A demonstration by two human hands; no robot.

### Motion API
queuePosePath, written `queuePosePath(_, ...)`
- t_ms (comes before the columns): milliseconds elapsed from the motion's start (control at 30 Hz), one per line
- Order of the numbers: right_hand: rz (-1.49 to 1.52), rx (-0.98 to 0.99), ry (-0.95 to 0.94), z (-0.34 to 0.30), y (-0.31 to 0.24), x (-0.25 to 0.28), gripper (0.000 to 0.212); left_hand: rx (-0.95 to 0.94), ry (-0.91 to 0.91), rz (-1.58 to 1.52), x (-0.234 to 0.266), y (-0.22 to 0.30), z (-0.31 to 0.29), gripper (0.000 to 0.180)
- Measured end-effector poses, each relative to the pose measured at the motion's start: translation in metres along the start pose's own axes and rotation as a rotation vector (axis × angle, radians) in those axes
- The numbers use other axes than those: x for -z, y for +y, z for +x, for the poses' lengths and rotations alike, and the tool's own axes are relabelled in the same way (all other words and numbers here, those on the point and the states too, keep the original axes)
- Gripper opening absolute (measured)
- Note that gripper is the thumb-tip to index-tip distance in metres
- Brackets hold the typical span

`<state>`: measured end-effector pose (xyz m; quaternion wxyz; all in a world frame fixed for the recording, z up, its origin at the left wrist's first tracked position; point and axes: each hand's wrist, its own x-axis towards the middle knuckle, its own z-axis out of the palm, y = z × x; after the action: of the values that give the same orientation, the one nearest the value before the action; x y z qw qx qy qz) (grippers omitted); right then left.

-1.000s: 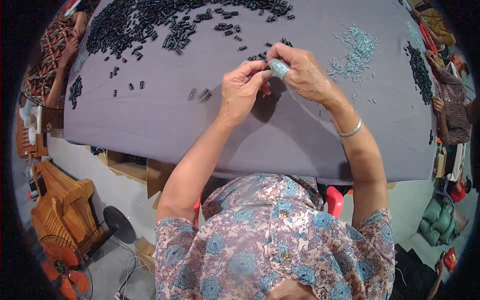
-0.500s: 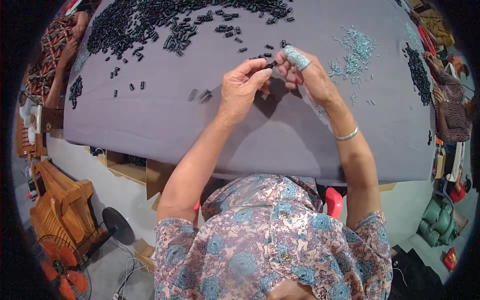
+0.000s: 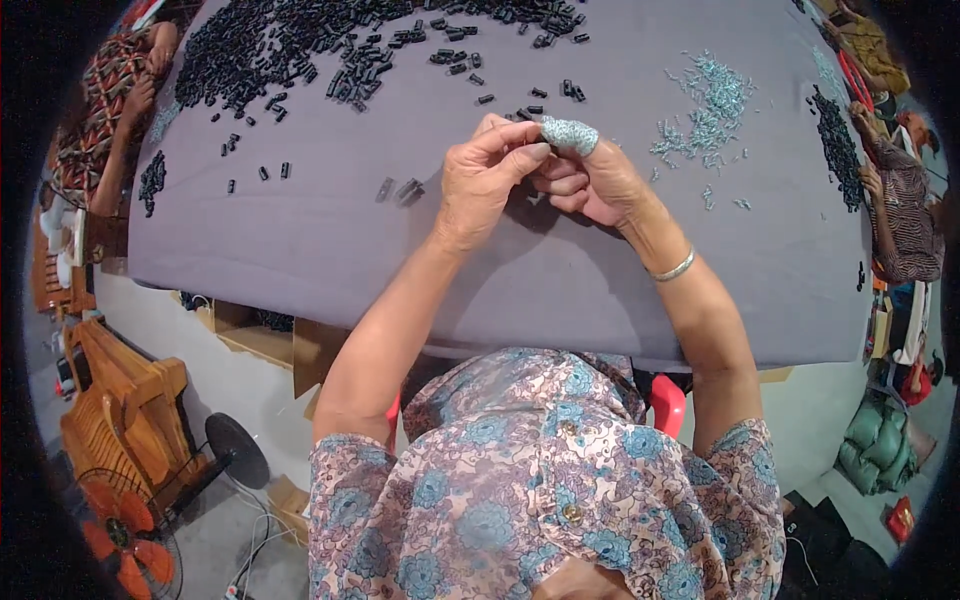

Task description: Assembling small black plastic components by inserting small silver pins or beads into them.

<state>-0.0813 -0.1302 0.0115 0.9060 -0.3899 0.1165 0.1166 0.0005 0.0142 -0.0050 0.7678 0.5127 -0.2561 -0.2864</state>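
My left hand [image 3: 478,188] is above the grey-covered table, thumb and fingers pinched on a small black cylindrical piece, now mostly hidden. My right hand [image 3: 612,188] meets it fingertip to fingertip, its fingers curled in; what they grip is covered. A pale speckled wrap [image 3: 570,136] covers one of its digits. Just beyond my hands lie a few loose black pieces [image 3: 573,91]. Several small pale blue-green pins [image 3: 715,105] form a loose pile to the right. Two smoky, see-through pieces [image 3: 408,191] sit left of my left hand.
A large heap of black pieces [image 3: 250,50] spreads over the far left of the table [image 3: 330,250]. Other people's arms rest at the left edge [image 3: 125,130] and right edge [image 3: 873,150]. On the floor at left stand a wooden chair [image 3: 125,400] and an orange-bladed fan [image 3: 125,540].
My right hand has moved left and slightly down to meet my left hand, its fingers curling in. The black piece, visible before, is now mostly covered. My left hand has barely moved.
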Motion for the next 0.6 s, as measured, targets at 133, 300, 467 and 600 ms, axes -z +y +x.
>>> queuePosePath(133, 0.126, 0.035, 0.014, 0.000, 0.005, -0.002, 0.021, -0.057, -0.021, 0.058, -0.002, 0.001, -0.001, 0.022)
queuePosePath(300, 0.130, 0.062, 0.047, -0.001, 0.010, -0.008, 0.020, -0.100, -0.014, 0.128, -0.004, 0.001, -0.003, 0.021)
queuePosePath(467, 0.056, 0.086, 0.078, 0.001, 0.011, -0.010, 0.022, -0.065, 0.006, 0.087, -0.004, 0.002, -0.003, 0.020)
queuePosePath(600, 0.154, 0.030, 0.055, -0.003, 0.009, -0.009, 0.027, -0.117, 0.019, 0.155, -0.002, 0.001, 0.000, 0.017)
